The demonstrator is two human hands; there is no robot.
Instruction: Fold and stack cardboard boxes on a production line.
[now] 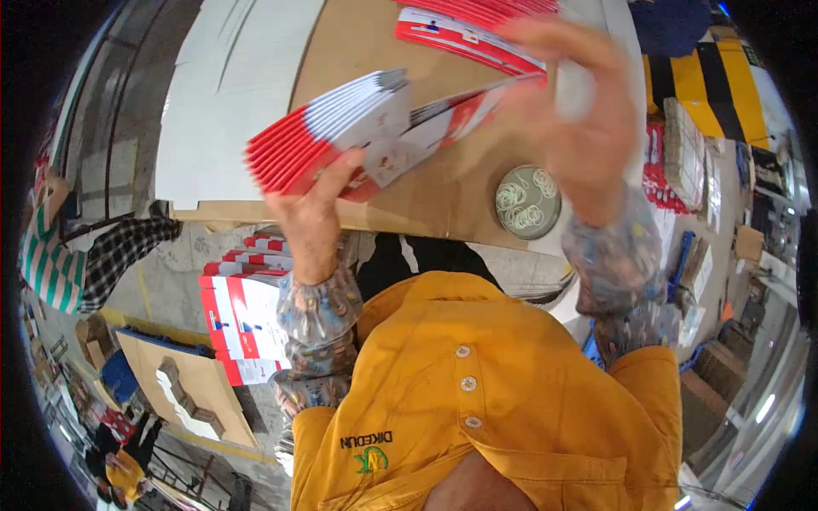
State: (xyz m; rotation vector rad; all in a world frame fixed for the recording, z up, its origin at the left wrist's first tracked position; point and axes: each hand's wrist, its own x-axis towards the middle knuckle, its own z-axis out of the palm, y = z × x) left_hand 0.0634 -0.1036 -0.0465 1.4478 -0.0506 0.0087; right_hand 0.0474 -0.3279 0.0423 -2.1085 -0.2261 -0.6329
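The left hand (pixel 311 200) grips a fanned stack of flat red-and-white cartons (pixel 332 136) from below, thumb and fingers pinched on the stack's lower corner. The stack is tilted, red edges pointing to the person's left, and is held above the surface (pixel 426 204), a brown sheet of cardboard. The far end of the stack reaches toward the right hand (pixel 588 111).

The right hand is raised over the surface and blurred. Its fingers appear spread and bent, close to the upper cartons of the fan; whether it grips any carton cannot be told.

A second pile of cartons (pixel 469 30) lies on the surface at the far edge, beyond the right hand. A round tin (pixel 528 202) holding pale rubber bands sits on the surface just below the right hand. White flat board (pixel 230 94) lies on the left part of the surface.

Below the surface's near edge, at the person's left, more red-and-white cartons (pixel 243 315) stand stacked. The person wears a yellow jacket (pixel 477 392) with patterned sleeves.
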